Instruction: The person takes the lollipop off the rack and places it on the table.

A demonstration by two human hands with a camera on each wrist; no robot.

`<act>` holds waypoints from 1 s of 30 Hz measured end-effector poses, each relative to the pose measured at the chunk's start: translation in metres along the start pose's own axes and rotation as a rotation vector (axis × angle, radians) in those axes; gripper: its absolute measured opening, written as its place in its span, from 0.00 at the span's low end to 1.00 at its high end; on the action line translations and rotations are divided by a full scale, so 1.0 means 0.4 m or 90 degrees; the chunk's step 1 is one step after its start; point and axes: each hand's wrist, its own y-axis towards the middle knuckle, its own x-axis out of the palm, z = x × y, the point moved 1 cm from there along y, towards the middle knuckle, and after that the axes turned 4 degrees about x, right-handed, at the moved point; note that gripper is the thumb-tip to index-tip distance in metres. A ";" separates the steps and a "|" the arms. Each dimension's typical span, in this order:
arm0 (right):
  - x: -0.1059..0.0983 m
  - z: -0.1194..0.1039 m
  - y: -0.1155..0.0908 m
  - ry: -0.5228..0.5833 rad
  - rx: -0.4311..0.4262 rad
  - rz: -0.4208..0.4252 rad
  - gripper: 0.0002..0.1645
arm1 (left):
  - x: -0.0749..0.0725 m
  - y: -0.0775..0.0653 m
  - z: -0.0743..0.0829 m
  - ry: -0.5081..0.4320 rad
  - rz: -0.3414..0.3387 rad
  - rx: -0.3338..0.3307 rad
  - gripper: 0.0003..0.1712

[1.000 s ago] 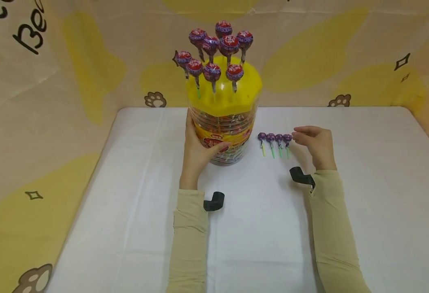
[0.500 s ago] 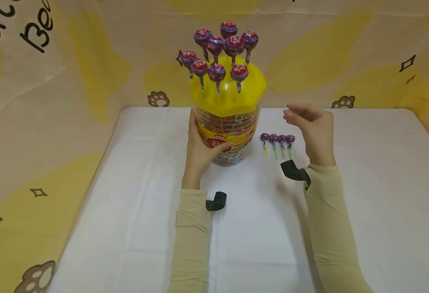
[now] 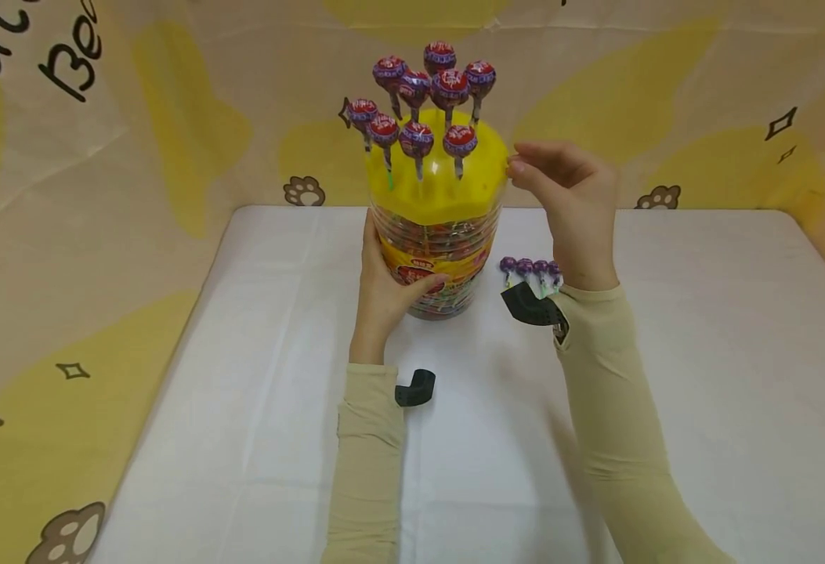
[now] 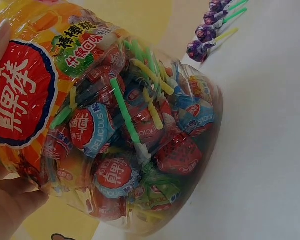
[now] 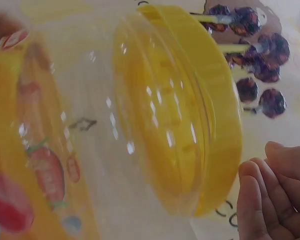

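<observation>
A clear plastic candy jar (image 3: 433, 243) with a yellow lid (image 3: 483, 164) stands at the table's back. My left hand (image 3: 387, 294) grips its left side, thumb across the label. Through the jar's lower wall (image 4: 190, 170) in the left wrist view show wrapped lollipops with green and yellow sticks. Several purple-and-red lollipops (image 3: 417, 139) stand upright in the lid. At the lid's right edge is my right hand (image 3: 570, 204), fingers loosely bent, thumb near the fingertips. In the right wrist view its fingertips (image 5: 250, 170) are right at the lid rim, with nothing visible between them.
Several purple-wrapped lollipops (image 3: 525, 266) lie in a row on the white table (image 3: 278, 313), right of the jar, partly behind my right wrist and its black camera mount (image 3: 528, 305). A patterned yellow cloth (image 3: 595, 94) hangs behind.
My right hand has left the row of lollipops, rising and moving left to the edge of the yellow lid. The left hand keeps its grip on the jar.
</observation>
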 end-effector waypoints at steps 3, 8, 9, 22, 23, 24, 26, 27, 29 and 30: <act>0.025 -0.010 0.012 -0.008 -0.013 -0.005 0.11 | 0.000 -0.001 -0.001 -0.002 0.001 -0.001 0.65; 0.056 -0.021 0.028 -0.033 -0.021 -0.008 0.12 | 0.000 -0.002 0.001 -0.015 0.000 -0.010 0.64; 0.061 -0.023 0.031 -0.037 -0.023 -0.008 0.13 | 0.000 -0.002 0.001 -0.017 0.000 -0.011 0.64; 0.100 -0.024 0.055 -0.089 -0.055 0.004 0.12 | -0.002 0.000 0.002 -0.015 -0.005 -0.008 0.64; 0.102 -0.024 0.056 -0.093 -0.057 0.005 0.12 | -0.002 0.000 0.002 -0.016 -0.006 -0.007 0.64; 0.104 -0.024 0.057 -0.096 -0.058 0.006 0.11 | -0.002 0.001 0.001 -0.016 -0.005 -0.007 0.64; 0.107 -0.024 0.059 -0.103 -0.060 0.009 0.11 | -0.002 0.001 0.001 -0.016 -0.006 -0.008 0.64; 0.109 -0.025 0.059 -0.105 -0.060 0.010 0.11 | -0.003 0.000 0.000 -0.015 -0.006 -0.008 0.64; 0.110 -0.025 0.060 -0.111 -0.061 0.012 0.10 | -0.002 0.001 0.000 -0.012 -0.006 -0.009 0.65; 0.110 -0.026 0.060 -0.111 -0.062 0.014 0.09 | -0.002 0.001 0.000 -0.011 -0.005 -0.009 0.65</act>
